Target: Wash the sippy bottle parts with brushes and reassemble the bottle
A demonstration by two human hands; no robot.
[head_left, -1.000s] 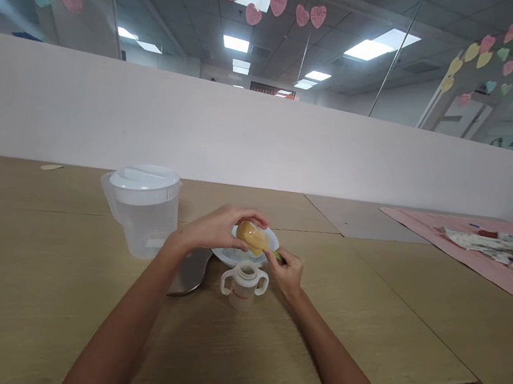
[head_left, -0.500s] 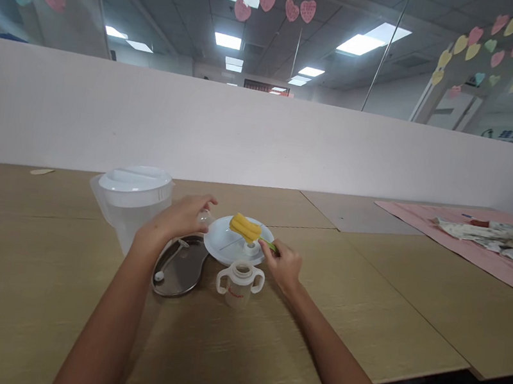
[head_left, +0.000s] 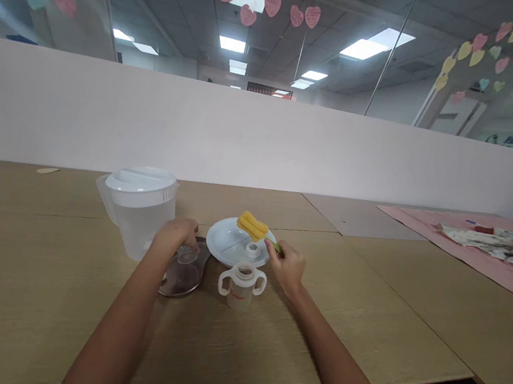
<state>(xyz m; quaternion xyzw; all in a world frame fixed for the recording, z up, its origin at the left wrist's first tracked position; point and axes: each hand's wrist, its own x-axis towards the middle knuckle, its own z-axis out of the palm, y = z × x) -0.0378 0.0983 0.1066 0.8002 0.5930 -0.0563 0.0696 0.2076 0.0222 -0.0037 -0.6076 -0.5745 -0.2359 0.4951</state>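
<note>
I have the yellow sponge brush (head_left: 252, 225) raised above the white plate (head_left: 222, 238), its head tilted up and to the left; it covers part of the plate's far rim. The right hand (head_left: 289, 270) has its fingers closed on the green handle (head_left: 274, 245), and the handle's end is lost to me inside the grip. Just below the sponge, a small white ring (head_left: 253, 251) sits on the plate. The left hand (head_left: 178, 236) bends down over the kidney-shaped metal tray (head_left: 183, 285), fingertips at a clear cap (head_left: 187, 255); I cannot tell whether they clamp it or only touch it, nor whether it rests on the metal. That hand and forearm hide much of the tray's left side from me. The two-handled cup (head_left: 240, 292) stands upright and uncapped nearer me, its red lettering too small to read. Left of the plate stands the lidded pitcher (head_left: 140, 222), its lower right edge close behind the left wrist. Far right, packets (head_left: 487, 241) on a pink cloth (head_left: 412, 224) blur together, and the frame cuts them off.
</note>
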